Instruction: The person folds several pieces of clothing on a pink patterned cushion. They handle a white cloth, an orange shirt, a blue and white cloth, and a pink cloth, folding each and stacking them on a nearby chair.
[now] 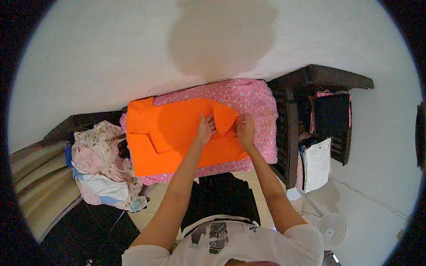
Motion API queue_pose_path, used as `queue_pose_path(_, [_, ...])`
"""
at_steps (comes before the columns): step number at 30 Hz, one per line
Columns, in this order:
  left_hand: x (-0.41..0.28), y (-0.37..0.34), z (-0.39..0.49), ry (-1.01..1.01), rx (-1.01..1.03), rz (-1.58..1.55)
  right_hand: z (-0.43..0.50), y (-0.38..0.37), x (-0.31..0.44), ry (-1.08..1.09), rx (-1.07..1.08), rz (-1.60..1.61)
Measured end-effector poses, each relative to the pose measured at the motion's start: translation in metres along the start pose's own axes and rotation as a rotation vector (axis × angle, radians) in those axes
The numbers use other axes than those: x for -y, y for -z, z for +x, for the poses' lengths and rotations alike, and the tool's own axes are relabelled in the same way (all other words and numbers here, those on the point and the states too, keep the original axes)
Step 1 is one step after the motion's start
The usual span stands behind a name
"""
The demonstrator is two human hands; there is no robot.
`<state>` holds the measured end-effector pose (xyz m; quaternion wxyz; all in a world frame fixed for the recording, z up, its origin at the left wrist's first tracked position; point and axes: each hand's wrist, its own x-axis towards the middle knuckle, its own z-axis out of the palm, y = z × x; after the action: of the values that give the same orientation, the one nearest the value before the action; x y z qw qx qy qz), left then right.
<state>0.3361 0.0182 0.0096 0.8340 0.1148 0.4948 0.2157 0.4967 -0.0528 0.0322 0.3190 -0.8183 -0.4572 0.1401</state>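
An orange collared garment [179, 123], apparently a shirt, lies spread over a pink patterned cloth [263, 99] on a bench-like surface. A sleeve extends at its left end, and a raised collar-like flap [224, 118] stands at its right end. My left hand [205, 129] rests at the left side of this flap, palm turned inward and fingers apart from the thumb. On the flap's other side is my right hand [246, 131], its fingers bent close to the orange edge. Blur hides whether those fingertips pinch the fabric.
A heap of clothes [103, 166] sits at the left. Dark slatted wooden furniture [291, 139] stands at the right, with folded dark clothing [332, 113] and a folded white shirt [318, 166] on it. A white fan [331, 231] is at lower right. A wall [133, 60] rises behind.
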Motion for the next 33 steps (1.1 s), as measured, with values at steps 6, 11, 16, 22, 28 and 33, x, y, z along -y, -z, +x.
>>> queue_pose_path(6, [0.005,0.0,0.007,0.003,-0.022,-0.011,0.039,-0.012,-0.02,-0.005,0.429,0.199])
queue_pose_path(11, [0.007,0.003,0.01,-0.06,0.066,0.035,0.051,-0.015,-0.027,0.156,0.619,0.168])
queue_pose_path(16, [0.008,0.003,0.014,-0.072,0.018,0.035,0.038,-0.01,0.004,0.399,0.282,-0.062])
queue_pose_path(22, [-0.011,-0.017,-0.007,-0.103,0.132,0.112,0.083,0.002,-0.061,-0.217,-0.285,0.284])
queue_pose_path(28, [-0.023,-0.015,0.049,-0.876,-0.285,0.973,0.068,-0.017,-0.142,-0.814,0.673,0.833])
queue_pose_path(33, [-0.054,-0.001,0.075,-1.065,-0.344,1.536,0.072,-0.03,-0.057,-0.432,0.473,0.637])
